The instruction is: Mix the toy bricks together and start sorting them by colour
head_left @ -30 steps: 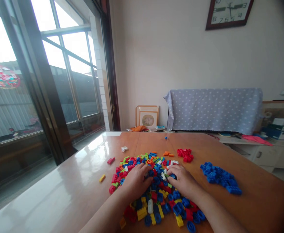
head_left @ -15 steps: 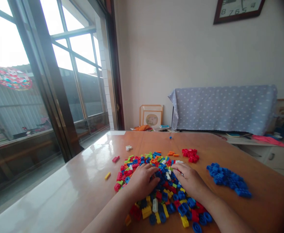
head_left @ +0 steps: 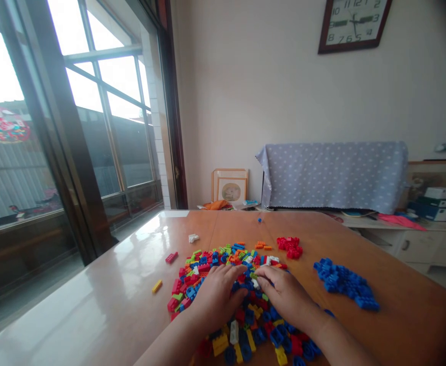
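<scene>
A mixed heap of colourful toy building bricks (head_left: 203,268) lies on the brown table, with both of my hands in it. My left hand (head_left: 221,288) rests over the middle of the heap, fingers stretched forward and thumb apart, with no brick visibly gripped. To its right, my right hand (head_left: 284,292) has thumb and index finger drawn together beside a white brick (head_left: 256,283) and a small green one. Whatever its fingertips hold is hidden. Close to my wrists lie a pale upright-looking brick (head_left: 234,331) and a yellow brick (head_left: 220,344).
Blue bricks (head_left: 345,282) form a separate group on the right, red bricks (head_left: 289,247) another behind my right hand. Several orange bricks (head_left: 263,245) lie at the back. Apart on the left are a yellow brick (head_left: 156,286), a pink-red brick (head_left: 171,257) and white bricks (head_left: 194,238).
The head view has tilted up and turned slightly right, showing more of the clock. My right thumb and index finger have come closer together; my left hand stays over the heap.
</scene>
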The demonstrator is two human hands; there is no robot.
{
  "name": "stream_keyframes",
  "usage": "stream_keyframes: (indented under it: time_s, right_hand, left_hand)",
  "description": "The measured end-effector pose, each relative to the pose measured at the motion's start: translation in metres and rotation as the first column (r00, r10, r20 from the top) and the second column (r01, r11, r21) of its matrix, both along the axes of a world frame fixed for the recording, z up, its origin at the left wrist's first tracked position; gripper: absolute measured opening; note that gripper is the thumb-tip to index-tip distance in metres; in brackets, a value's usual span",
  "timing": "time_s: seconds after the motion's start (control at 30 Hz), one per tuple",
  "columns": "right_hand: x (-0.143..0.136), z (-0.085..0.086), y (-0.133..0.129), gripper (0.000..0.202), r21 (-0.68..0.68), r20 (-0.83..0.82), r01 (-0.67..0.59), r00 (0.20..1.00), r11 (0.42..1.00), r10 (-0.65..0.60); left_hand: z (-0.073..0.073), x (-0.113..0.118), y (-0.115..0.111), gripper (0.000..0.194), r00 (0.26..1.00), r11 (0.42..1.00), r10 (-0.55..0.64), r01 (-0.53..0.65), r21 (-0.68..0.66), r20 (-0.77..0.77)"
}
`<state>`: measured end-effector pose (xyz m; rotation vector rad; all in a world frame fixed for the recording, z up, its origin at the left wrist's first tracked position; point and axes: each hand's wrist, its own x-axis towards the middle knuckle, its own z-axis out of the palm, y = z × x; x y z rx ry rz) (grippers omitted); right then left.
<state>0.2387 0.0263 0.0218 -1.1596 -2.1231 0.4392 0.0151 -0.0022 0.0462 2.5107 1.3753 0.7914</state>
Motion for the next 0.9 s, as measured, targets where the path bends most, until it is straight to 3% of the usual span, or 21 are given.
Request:
stream_keyframes:
  time_s: [0.23, 0.6, 0.9]
  right_hand:
    - [-0.009, 0.004, -0.011, 0.022, -0.030, 0.029, -0.080, 0.996, 0.996, 0.081]
    - [-0.010, 0.000, -0.008, 0.026, -0.054, -0.011, -0.068, 0.998, 0.996, 0.067]
    - [-0.001, -0.012, 0.004, 0.022, 0.071, 0.108, -0.005, 0.994, 0.997, -0.002]
  left_hand:
    - [0.000, 0.008, -0.004, 0.013, 0.999, 1.000, 0.005, -0.004, -0.022, 0.040]
    - [-0.001, 0.003, -0.001, 0.014, 1.000, 1.000, 0.021, -0.021, -0.015, -0.015]
    - [-0.001, -0.026, 0.017, 0.018, 0.939, 0.939, 0.340, -0.341, 0.027, 0.049]
